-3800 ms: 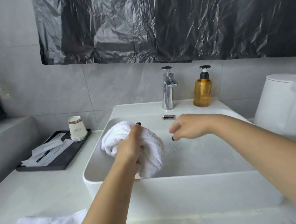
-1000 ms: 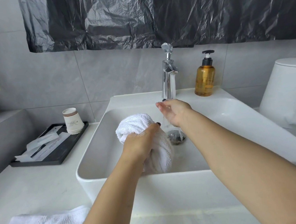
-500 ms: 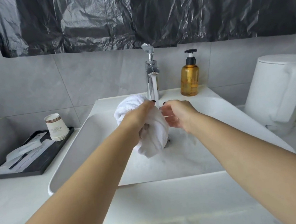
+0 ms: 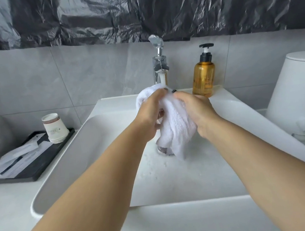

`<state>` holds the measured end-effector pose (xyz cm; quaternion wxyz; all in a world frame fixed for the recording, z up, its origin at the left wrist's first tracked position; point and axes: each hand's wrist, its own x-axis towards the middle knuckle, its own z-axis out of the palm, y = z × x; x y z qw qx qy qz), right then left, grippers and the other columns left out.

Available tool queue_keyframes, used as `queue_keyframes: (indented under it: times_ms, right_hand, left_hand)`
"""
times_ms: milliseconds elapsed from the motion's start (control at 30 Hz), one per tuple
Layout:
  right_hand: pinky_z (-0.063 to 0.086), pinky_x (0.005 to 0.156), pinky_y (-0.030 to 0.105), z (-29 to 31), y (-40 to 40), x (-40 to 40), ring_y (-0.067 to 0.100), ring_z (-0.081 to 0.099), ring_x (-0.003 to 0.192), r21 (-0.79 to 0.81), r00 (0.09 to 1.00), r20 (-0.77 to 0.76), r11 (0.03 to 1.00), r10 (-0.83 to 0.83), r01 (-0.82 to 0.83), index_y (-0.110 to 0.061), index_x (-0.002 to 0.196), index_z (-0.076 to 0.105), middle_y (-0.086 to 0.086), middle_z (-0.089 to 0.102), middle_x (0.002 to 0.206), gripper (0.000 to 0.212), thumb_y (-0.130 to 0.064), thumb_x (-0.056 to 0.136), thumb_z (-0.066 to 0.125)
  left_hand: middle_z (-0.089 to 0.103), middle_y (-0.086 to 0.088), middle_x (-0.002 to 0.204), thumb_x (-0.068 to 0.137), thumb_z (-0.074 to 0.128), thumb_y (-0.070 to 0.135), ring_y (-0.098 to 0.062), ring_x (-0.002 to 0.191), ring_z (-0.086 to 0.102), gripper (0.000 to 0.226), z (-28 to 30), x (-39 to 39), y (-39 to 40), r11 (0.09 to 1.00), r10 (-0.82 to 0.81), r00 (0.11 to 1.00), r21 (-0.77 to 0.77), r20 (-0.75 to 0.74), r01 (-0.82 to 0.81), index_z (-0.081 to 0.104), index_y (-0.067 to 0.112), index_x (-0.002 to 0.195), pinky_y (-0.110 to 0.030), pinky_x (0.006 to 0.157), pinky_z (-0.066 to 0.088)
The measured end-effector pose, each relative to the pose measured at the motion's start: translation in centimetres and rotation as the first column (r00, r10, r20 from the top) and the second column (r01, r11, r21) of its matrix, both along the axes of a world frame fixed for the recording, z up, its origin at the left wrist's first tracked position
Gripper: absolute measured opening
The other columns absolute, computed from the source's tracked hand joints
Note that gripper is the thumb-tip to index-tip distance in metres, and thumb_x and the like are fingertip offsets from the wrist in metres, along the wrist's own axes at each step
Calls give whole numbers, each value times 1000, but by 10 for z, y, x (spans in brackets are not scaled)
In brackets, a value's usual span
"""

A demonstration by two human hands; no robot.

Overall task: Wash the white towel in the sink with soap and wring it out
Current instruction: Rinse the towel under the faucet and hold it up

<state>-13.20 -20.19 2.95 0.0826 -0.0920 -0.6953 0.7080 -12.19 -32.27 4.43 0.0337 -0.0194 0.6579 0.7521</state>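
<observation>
Towelling, white and thick-piled, is bunched between my hands: the white terry towel (image 4: 174, 120) hangs over the basin of the white rectangular ceramic sink (image 4: 62, 162), its top right under the stream from the chrome tap (image 4: 159, 67) and its loose tail drooping just above the drain. My left hand (image 4: 149, 115) is clenched round the upper bundle, and my right hand (image 4: 197, 110) grips the cloth from the other side.

Risks as I judge them: the cloth is soaking up water and growing heavy, so a slack grip could let it slump onto the drain and block it. The stream strikes the folds high up, and droplets already speckle the basin floor; tilting the bundle could throw spray over the rim onto the pale worktop (image 4: 8, 202). Only the outer folds seem to catch the water, so the core may stay dry unless I open it out.

Just right of the tap stands the amber plastic pump bottle with a black nozzle (image 4: 203, 78), smooth and easily tipped by a wet reach. Further left, a stack of paper cups (image 4: 55, 128) and paper sachets sit on a flat black tray (image 4: 38, 165). Crinkled black plastic sheeting (image 4: 155, 9) hangs above.
</observation>
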Motion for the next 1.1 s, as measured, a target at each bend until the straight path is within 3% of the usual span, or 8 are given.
queue_keyframes:
  times_ms: [100,267,367,467,600,800,933,1100]
  right_hand:
    - [51,72,31,-4,-2,0,23,71,84,27,998,48,999,46,-47,-17,86,73,-1,73,86,43,-51,60,69]
    - [48,73,33,-4,-2,0,21,64,78,151,996,-13,985,86,-83,-14,85,64,3,66,79,49,-56,60,67]
    - [42,69,27,-5,-3,3,12,57,80,279,990,-96,957,103,-72,-18,97,62,-5,61,87,28,-43,85,66]
    - [39,60,25,-2,-3,2,12,52,70,367,969,-245,928,34,60,-16,87,65,-7,58,73,12,-25,92,58]
    - [31,57,27,6,-4,2,16,39,61,289,931,-348,932,-112,220,2,73,58,2,44,59,25,-16,91,56]
    - [37,62,30,12,7,-3,22,48,70,502,967,-244,844,-70,187,7,89,65,16,60,74,23,-10,91,50]
    - [49,85,34,20,-5,-9,22,59,102,538,981,-158,843,116,-13,-19,119,58,2,62,115,27,-23,92,54]
    - [37,63,31,13,-2,-12,15,50,71,451,972,-190,892,136,-37,-19,95,59,-4,55,78,15,-34,92,55]
  left_hand:
    - [74,-17,103,90,64,32,-30,97,73,28,-4,1,1,997,-35,999,62,-8,36,70,7,100,-38,87,58]
    - [70,-14,83,92,44,19,-30,87,68,38,0,1,-1,973,-98,995,210,17,92,72,8,68,-37,89,51]
    - [69,-17,92,91,43,19,-34,99,67,31,-1,-2,0,986,-50,998,158,41,43,67,1,91,-40,98,49]
    - [68,-12,87,93,56,23,-25,87,66,21,-2,-2,3,994,37,998,100,47,-41,67,5,95,-33,81,50]
    - [70,-21,108,67,74,44,-34,101,65,60,-3,-8,7,994,28,999,106,35,-31,69,7,115,-41,85,50]
    - [69,-8,93,78,65,35,-23,79,64,39,-6,-15,-6,962,66,997,263,38,-74,67,15,111,-33,69,54]
    - [67,-4,66,93,45,1,-17,63,63,21,-4,-9,-6,975,38,999,218,0,-37,64,7,92,-29,64,52]
    - [47,-1,60,90,59,5,-18,59,42,32,-2,-12,-9,983,158,980,-79,-121,-168,51,16,61,-26,56,37]
